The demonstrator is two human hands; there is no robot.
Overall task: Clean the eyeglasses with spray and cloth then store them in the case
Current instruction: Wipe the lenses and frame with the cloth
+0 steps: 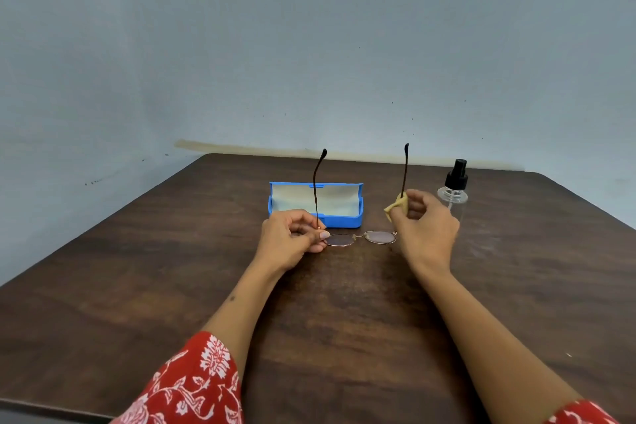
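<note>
Thin gold-rimmed eyeglasses (361, 237) are held lenses down just above the table, both dark temple arms pointing straight up. My left hand (292, 241) pinches the frame's left corner at the hinge. My right hand (426, 227) grips a small yellow cloth (395, 205), pressed around the lower part of the right temple arm. Behind the glasses a blue case (344, 220) lies open, showing its pale lining. A clear spray bottle (453, 194) with a black pump top stands upright to the right, just behind my right hand.
All of it rests on a dark wooden table (172, 286) pushed against a pale blue-grey wall (309, 45). Red floral sleeves (192, 385) cover my upper arms at the bottom of the view.
</note>
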